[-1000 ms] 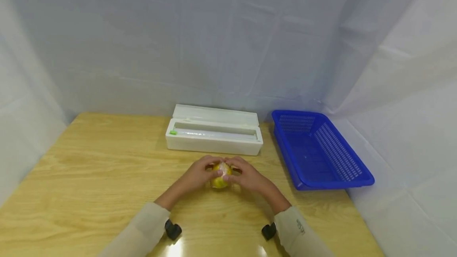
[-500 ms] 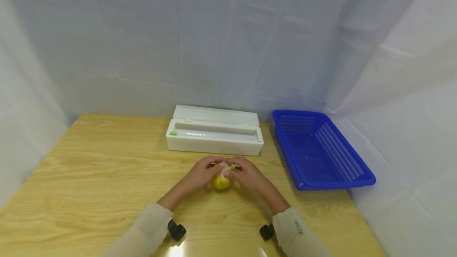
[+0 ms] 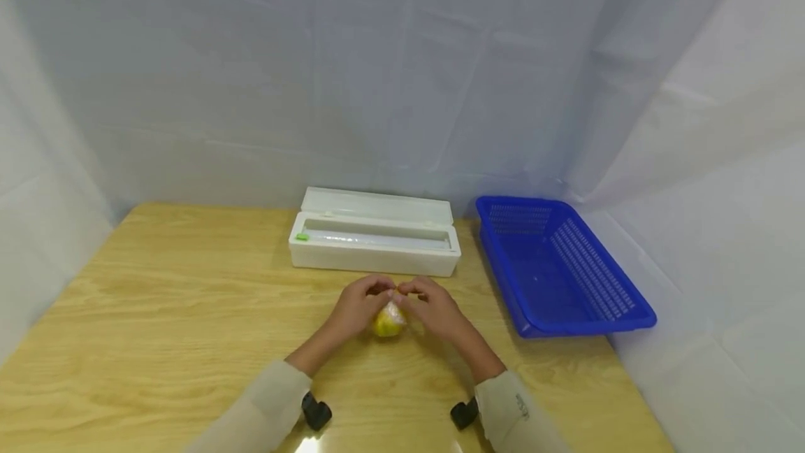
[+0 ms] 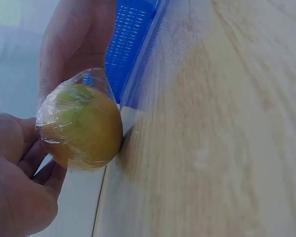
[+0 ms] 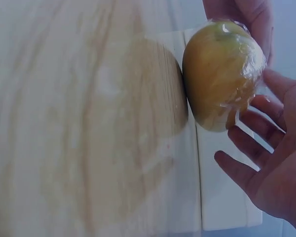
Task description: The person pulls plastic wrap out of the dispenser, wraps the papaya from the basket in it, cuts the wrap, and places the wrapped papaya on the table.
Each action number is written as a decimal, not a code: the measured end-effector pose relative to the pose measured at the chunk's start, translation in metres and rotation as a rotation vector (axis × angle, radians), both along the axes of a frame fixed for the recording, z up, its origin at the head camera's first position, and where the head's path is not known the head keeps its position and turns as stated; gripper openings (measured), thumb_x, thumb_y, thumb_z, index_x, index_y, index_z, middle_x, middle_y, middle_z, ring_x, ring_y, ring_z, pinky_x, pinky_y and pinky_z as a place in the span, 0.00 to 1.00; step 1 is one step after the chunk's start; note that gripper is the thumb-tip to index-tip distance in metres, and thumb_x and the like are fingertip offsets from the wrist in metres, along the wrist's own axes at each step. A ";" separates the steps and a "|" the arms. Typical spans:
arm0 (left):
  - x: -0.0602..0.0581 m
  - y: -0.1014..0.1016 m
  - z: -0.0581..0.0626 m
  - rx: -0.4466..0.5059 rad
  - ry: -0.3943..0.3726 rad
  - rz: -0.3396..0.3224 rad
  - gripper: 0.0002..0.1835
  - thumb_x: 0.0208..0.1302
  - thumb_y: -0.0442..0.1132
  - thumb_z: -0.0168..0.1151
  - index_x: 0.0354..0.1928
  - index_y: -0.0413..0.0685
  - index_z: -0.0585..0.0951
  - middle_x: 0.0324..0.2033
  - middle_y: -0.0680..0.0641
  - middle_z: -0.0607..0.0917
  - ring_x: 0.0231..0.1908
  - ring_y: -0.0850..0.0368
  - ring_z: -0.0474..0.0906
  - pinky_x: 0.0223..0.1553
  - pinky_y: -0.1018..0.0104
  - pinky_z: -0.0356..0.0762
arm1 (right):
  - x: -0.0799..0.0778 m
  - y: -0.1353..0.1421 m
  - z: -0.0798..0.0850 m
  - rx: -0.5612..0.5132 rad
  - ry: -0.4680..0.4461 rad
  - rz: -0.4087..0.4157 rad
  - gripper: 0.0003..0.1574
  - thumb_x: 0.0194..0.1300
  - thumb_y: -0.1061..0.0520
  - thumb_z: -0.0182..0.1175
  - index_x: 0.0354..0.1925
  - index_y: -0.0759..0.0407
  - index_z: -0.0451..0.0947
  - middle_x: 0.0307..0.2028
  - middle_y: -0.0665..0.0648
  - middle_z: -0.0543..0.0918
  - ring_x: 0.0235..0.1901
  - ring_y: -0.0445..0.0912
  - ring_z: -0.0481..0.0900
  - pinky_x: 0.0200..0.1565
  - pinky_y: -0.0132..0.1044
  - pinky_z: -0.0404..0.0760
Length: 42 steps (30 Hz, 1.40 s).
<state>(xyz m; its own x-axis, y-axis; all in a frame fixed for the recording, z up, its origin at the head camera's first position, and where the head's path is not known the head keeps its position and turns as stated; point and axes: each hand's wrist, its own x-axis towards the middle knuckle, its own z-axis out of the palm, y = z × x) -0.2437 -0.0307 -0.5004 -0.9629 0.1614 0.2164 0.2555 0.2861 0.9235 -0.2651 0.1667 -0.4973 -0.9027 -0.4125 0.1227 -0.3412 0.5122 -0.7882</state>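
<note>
A round yellow-orange fruit (image 3: 389, 321) with a greenish patch rests on the wooden table between the two hands. Clear plastic wrap (image 5: 254, 61) covers it and is bunched on its far upper side. My left hand (image 3: 358, 307) curls in from the left, thumb and fingertips pinching the wrap at the top of the fruit. From the other side my right hand (image 3: 435, 307) pinches the wrap there too, its thumb close to the left thumb. In the right wrist view the lower fingers of the right hand are spread beside the fruit.
Behind the hands lies a white plastic-wrap dispenser box (image 3: 374, 258), lid raised, with a film roll (image 3: 377, 239) and a green slider (image 3: 302, 237). A blue basket (image 3: 522, 313) stands at the right edge of the wooden table (image 3: 176, 313). White sheets (image 3: 352, 75) enclose the back and sides.
Both thumbs have moved from the fruit's sides up to its top and come together, so more of the wrapped fruit shows below them. The box and basket have stayed put.
</note>
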 end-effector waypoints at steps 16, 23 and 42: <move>-0.001 -0.023 0.009 -0.112 -0.098 -0.239 0.31 0.72 0.48 0.63 0.71 0.41 0.70 0.71 0.39 0.70 0.73 0.38 0.62 0.71 0.38 0.61 | 0.003 0.000 0.005 0.111 0.158 0.062 0.25 0.72 0.49 0.61 0.65 0.50 0.78 0.44 0.55 0.78 0.53 0.52 0.72 0.60 0.55 0.73; -0.002 -0.023 0.006 -0.134 -0.133 -0.226 0.31 0.72 0.48 0.62 0.69 0.37 0.72 0.68 0.39 0.74 0.70 0.39 0.67 0.70 0.44 0.67 | 0.004 0.000 0.006 0.116 0.177 0.069 0.18 0.74 0.48 0.60 0.56 0.51 0.85 0.50 0.58 0.79 0.61 0.58 0.73 0.76 0.63 0.41; 0.001 -0.015 0.004 -0.092 -0.056 -0.173 0.22 0.70 0.41 0.64 0.61 0.35 0.79 0.62 0.37 0.80 0.62 0.41 0.77 0.63 0.51 0.76 | 0.009 -0.004 0.005 0.041 0.001 -0.078 0.26 0.71 0.36 0.59 0.58 0.47 0.83 0.45 0.47 0.77 0.44 0.43 0.73 0.40 0.37 0.74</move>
